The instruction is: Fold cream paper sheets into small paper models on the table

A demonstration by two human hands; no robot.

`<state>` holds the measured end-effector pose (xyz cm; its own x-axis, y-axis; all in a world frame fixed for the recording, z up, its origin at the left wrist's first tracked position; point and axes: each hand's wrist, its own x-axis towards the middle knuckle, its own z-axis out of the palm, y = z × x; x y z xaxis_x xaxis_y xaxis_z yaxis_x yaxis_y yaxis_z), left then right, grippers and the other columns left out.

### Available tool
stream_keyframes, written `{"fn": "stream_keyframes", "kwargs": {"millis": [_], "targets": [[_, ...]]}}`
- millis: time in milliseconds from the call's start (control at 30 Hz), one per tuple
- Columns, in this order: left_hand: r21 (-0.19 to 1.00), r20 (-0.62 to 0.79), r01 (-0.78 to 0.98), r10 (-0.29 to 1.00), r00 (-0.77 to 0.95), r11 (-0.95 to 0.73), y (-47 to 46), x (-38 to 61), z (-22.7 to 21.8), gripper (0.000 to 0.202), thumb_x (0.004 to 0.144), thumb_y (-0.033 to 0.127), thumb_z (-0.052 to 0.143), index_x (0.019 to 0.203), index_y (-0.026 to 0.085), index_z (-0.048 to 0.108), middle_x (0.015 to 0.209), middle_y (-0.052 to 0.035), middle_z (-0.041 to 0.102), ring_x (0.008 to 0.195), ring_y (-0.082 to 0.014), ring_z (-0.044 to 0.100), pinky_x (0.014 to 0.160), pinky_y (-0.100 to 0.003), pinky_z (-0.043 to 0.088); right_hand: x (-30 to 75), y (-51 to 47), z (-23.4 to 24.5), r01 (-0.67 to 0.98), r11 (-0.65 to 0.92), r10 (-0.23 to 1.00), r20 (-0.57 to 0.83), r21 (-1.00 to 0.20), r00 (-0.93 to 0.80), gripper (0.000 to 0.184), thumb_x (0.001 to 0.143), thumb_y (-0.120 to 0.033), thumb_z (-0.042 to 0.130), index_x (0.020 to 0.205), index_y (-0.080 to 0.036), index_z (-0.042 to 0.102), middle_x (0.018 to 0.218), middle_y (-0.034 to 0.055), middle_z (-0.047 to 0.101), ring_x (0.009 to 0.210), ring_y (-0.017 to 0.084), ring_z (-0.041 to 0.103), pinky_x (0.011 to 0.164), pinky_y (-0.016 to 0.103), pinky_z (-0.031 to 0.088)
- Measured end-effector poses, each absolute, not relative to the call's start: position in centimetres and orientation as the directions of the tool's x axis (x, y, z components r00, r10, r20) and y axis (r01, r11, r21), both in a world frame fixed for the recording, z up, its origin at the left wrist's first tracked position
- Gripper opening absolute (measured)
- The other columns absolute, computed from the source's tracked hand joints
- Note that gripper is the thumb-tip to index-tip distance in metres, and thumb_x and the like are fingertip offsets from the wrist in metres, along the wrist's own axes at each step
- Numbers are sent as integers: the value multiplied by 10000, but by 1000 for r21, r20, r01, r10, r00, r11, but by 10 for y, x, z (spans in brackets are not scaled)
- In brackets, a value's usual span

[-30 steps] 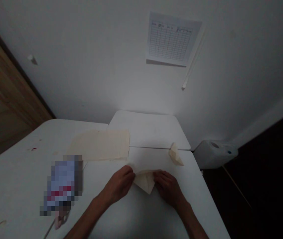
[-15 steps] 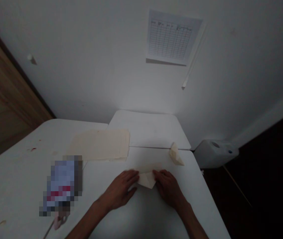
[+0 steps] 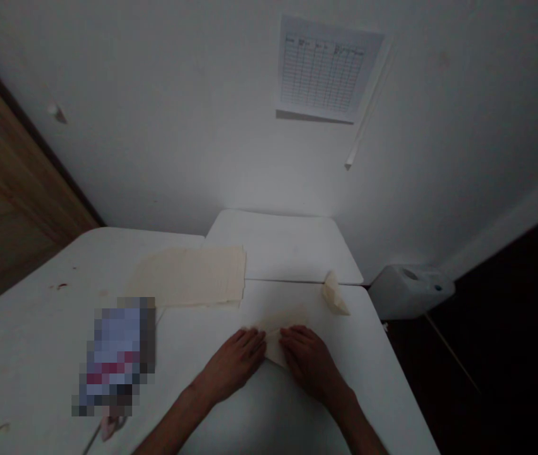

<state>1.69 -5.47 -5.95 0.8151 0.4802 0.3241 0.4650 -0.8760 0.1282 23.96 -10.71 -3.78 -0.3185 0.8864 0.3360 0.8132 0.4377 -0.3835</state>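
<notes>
A cream sheet of paper (image 3: 278, 322) lies partly folded on the white table (image 3: 36, 341). My left hand (image 3: 235, 363) rests flat on its left side with the fingers stretched out. My right hand (image 3: 307, 360) lies flat on its right side, fingers pointing up-left. The fingertips of both hands almost meet over the paper. Most of the paper's near part is hidden under the hands.
A stack of cream sheets (image 3: 193, 277) lies behind the left hand. A small folded paper piece (image 3: 334, 297) stands at the right, near the table's edge. A blurred-out object (image 3: 117, 357) sits at the left. A white container (image 3: 408, 289) stands on the floor to the right.
Both hands have moved toward each other and flattened onto the paper. The raised pointed flap that showed between them now lies pressed down.
</notes>
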Motion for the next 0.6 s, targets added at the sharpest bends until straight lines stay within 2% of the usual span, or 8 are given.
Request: {"fn": "stream_keyframes", "kwargs": {"millis": [100,233,400,600], "targets": [[136,341,431,451,825,-892,-54,11,-58,256,965,169,409,1119,183,614,1152,-104,660,1086,-241,607,941,-428,487,237,-108,-47,821,436,886,336,-368,-319,268,893,-145,519,1108,-234,651,1202,42,646,1144,215,546,1012,383,422],[154,338,429,455,824,-890,-55,6,-52,262,950,161,428,1122,173,625,1135,-92,666,1069,-244,611,946,-423,500,239,-111,-52,824,437,884,343,-362,-318,327,907,-165,511,1213,-238,600,1253,44,617,1191,226,517,1029,401,411],[219,337,421,473,814,-880,-58,8,-51,235,953,145,428,998,173,658,987,-69,686,954,-219,627,910,-388,526,239,-110,-52,821,468,872,321,-327,-369,399,894,-94,474,1255,-232,573,1306,45,583,1229,227,489,1033,407,411],[319,374,388,491,787,-865,-62,10,-53,250,975,170,402,999,176,650,936,-72,679,891,-209,619,820,-350,539,238,-108,-59,818,480,865,326,-318,-381,425,877,-55,468,1261,-206,569,1320,38,573,1260,229,460,1058,388,404]]}}
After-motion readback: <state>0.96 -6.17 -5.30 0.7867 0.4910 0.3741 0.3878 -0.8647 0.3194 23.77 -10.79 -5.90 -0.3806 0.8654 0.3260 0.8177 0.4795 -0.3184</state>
